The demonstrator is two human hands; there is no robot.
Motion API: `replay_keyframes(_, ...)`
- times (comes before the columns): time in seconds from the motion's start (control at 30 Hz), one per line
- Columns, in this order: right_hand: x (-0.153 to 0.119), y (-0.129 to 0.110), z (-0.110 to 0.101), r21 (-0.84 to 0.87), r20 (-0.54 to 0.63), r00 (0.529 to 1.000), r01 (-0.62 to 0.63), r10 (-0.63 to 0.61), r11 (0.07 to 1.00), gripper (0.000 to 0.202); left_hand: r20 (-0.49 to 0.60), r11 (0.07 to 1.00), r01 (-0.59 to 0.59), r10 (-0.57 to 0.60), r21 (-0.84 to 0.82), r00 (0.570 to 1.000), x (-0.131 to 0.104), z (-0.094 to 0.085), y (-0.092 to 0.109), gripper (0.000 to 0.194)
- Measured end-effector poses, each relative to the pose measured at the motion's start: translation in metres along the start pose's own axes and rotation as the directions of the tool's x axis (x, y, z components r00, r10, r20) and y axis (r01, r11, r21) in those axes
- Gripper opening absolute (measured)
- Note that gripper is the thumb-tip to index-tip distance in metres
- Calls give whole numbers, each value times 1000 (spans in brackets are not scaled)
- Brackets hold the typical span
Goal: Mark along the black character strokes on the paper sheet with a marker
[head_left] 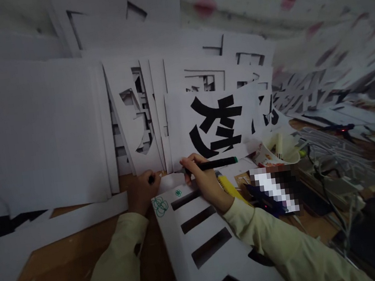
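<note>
My right hand [200,175] grips a black marker [217,163] with a green end, held nearly level above the far edge of a white board [179,226]. Several dark slots are cut through that board. Green scribbled flowers [160,206] mark its far left corner. Beside that corner, my left hand [144,189] is closed, and a small black piece that looks like the marker's cap [151,179] shows between its fingers. Just beyond both hands stands a white sheet with a large black character [217,123].
Large white panels [36,131] and cut-out boards [133,115] lean upright at the back. On the right are a paper bowl [286,149], a yellow tool [231,190], a phone-like blurred object and tangled cables [331,200]. Brown tabletop [59,265] shows at left.
</note>
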State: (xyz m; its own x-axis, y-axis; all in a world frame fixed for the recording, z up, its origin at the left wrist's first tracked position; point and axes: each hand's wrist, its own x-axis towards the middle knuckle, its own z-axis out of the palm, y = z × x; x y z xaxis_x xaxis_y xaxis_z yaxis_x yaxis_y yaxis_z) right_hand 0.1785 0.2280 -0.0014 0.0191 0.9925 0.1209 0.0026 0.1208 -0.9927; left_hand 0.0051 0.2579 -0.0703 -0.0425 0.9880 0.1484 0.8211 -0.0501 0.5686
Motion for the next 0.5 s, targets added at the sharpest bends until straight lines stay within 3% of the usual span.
replay_keyframes(0.1,-1,-2,1,-27,-13,999,34,-35,999,31,-2,1000,0,0,21,1000,0,0,0,28)
replay_keyframes(0.3,0,0,3,-15,-92,995,-29,28,999,38,13,997,-1,0,80,1000,-1,-1,1,25)
replay_keyframes(0.5,6,5,4,26,-89,992,92,-89,995,40,51,991,8,-16,136,999,-1,-5,5,20)
